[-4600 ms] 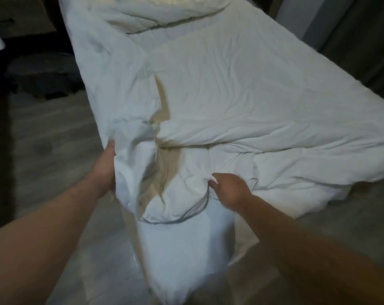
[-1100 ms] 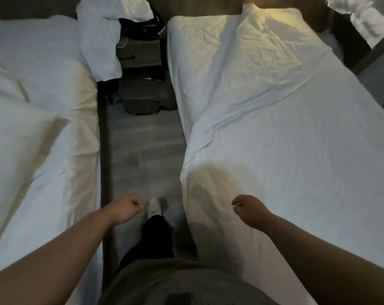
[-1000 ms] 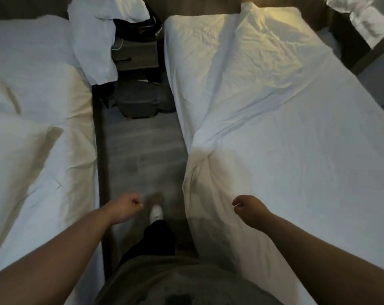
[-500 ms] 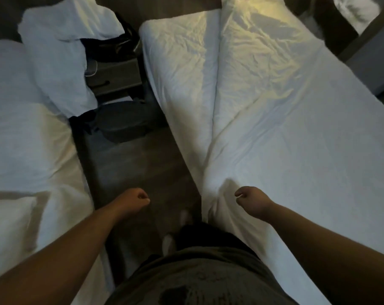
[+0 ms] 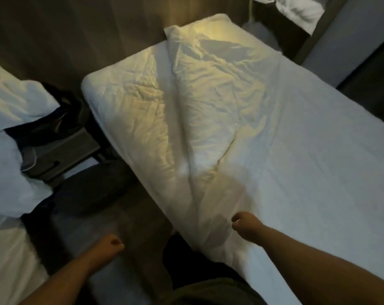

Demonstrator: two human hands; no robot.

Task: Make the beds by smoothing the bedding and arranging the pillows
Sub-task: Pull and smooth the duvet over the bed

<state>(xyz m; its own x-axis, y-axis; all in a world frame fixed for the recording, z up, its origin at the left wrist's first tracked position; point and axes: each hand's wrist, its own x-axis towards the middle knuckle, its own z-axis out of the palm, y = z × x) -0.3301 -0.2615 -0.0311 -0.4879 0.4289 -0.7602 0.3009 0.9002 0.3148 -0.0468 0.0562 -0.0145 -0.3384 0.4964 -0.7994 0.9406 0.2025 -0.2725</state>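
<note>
The right bed carries a white duvet (image 5: 285, 150), flat over most of its length and creased near the head. Its folded-back edge leaves a strip of bare wrinkled sheet (image 5: 131, 106) along the bed's left side. My right hand (image 5: 244, 225) hovers loosely curled over the duvet's near edge and holds nothing. Over the aisle floor, my left hand (image 5: 111, 243) is a closed fist, also holding nothing. A white pillow (image 5: 301, 9) lies beyond the bed at the top right. The left bed (image 5: 6, 260) shows only its white edge.
A dark nightstand (image 5: 61, 150) stands between the beds with white bedding (image 5: 10, 106) heaped over it. A dark bag (image 5: 87, 190) sits on the floor below it. The narrow aisle floor (image 5: 131, 221) runs between the beds. A wooden wall panel backs the headboards.
I have walked up the aisle from the foot of the right bed toward its head, and the view has swung right. Both hands released the duvet earlier and stay curled in front of me.
</note>
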